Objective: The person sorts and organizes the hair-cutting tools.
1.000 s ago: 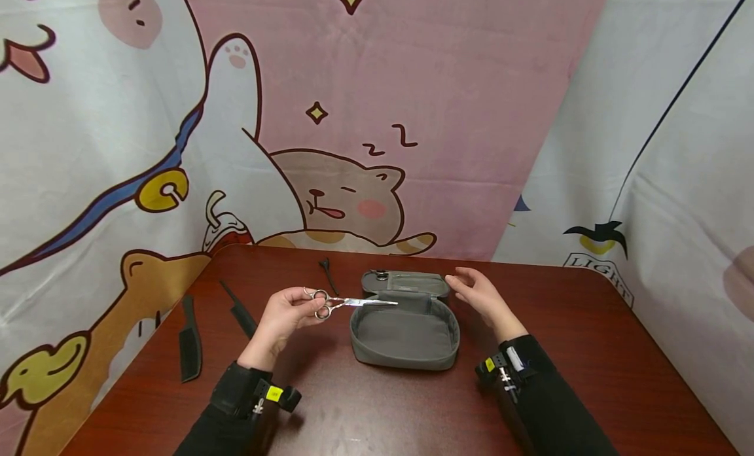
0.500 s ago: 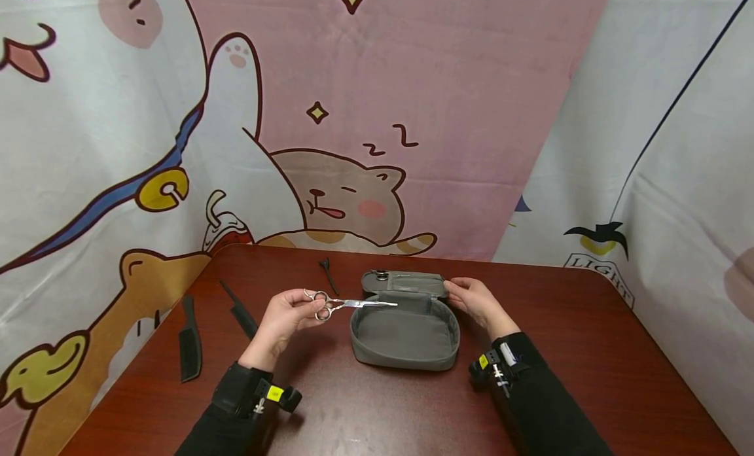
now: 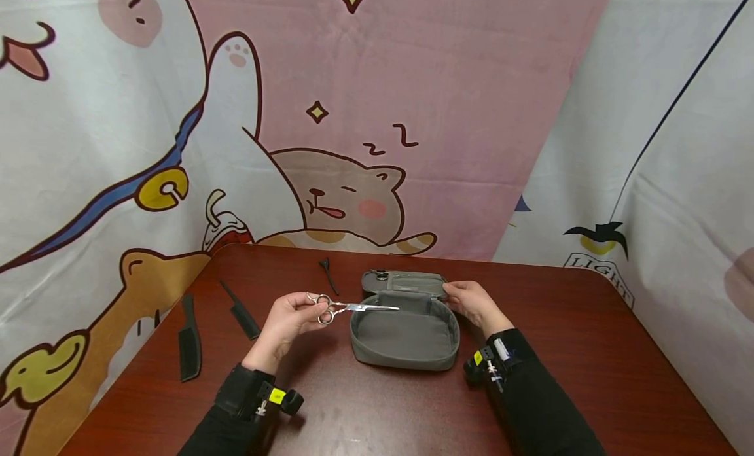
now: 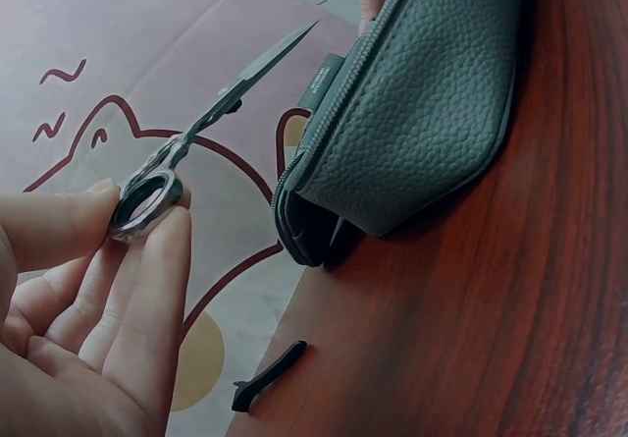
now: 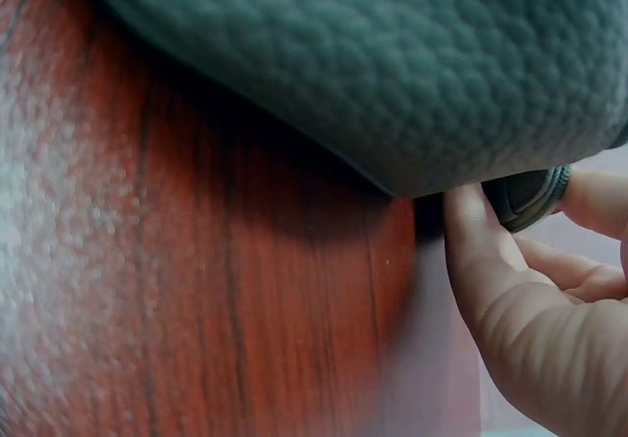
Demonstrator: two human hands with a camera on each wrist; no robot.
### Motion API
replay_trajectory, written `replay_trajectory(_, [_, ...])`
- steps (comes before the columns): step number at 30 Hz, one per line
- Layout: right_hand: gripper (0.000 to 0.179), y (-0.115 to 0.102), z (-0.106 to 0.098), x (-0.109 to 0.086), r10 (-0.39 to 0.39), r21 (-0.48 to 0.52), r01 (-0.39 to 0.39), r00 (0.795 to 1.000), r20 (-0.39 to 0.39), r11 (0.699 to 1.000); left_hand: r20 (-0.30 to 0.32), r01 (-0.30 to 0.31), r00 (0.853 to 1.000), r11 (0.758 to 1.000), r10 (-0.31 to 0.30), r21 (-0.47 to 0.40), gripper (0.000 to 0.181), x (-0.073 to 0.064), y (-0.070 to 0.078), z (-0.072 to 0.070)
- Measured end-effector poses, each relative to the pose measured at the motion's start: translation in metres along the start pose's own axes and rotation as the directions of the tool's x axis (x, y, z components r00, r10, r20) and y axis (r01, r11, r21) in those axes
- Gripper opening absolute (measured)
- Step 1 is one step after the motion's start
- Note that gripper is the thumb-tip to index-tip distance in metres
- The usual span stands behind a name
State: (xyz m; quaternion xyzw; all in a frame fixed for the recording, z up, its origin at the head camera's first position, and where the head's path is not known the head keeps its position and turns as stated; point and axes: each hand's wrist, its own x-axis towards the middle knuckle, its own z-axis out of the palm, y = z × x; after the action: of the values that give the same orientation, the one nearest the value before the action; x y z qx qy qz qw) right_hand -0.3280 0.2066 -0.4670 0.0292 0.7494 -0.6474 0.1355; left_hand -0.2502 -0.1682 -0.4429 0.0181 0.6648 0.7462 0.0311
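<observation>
Silver scissors [image 3: 344,307] are pinched at the finger rings by my left hand [image 3: 290,322], blades closed and pointing right over the bag. The grey zip bag [image 3: 406,361] stands on the table with its lid [image 3: 415,282] folded back, its inside showing bare. My right hand [image 3: 476,303] pinches the right edge of that lid. In the left wrist view, the thumb and fingers hold the scissors [image 4: 177,147] beside the bag's pebbled wall [image 4: 422,93]. The right wrist view shows the right hand [image 5: 540,309] at the lid edge, its fingertips partly hidden by the bag.
Two black combs, a wide comb [image 3: 190,345] and a narrower comb [image 3: 240,312], lie on the left of the brown table [image 3: 377,410]. A small black clip [image 3: 328,276] lies behind the left hand. A printed cloth [image 3: 442,116] hangs behind the table.
My right hand has moved in from beside the lid and taken hold of its right edge. The scissors have dipped very slightly in the left hand.
</observation>
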Motion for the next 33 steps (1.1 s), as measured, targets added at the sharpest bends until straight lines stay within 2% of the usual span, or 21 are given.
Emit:
replay_trajectory(9, [0.047, 0.000, 0.000, 0.002, -0.044, 0.018, 0.044, 0.999, -0.001, 0.999, -0.014, -0.001, 1.000, 1.000, 0.001, 0.014, 0.013, 0.001, 0.000, 0.000])
replay_trajectory(13, [0.048, 0.000, -0.001, 0.002, -0.055, -0.008, 0.054, 0.998, -0.016, 0.998, -0.029, 0.005, 1.000, 1.000, -0.005, -0.010, 0.006, 0.003, -0.001, 0.000])
replay_trajectory(19, [0.052, -0.002, 0.000, 0.000, -0.068, -0.037, 0.067, 0.997, -0.037, 0.997, -0.067, 0.019, 0.998, 0.999, -0.021, -0.027, 0.007, 0.005, -0.003, 0.001])
replay_trajectory(24, [0.052, -0.003, -0.001, -0.001, -0.106, -0.017, 0.105, 0.993, -0.051, 0.994, -0.098, 0.010, 0.995, 0.998, -0.016, -0.061, 0.005, 0.007, -0.005, 0.001])
replay_trajectory(29, [0.047, -0.002, 0.000, 0.001, -0.142, 0.009, 0.143, 0.985, -0.097, 0.990, -0.115, 0.001, 0.993, 0.996, -0.011, -0.085, 0.007, 0.010, -0.005, 0.001])
replay_trajectory(33, [0.046, -0.002, 0.002, 0.001, -0.169, 0.038, 0.175, 0.978, -0.121, 0.984, -0.137, 0.018, 0.990, 0.995, -0.031, -0.100, 0.006, 0.013, -0.005, 0.000])
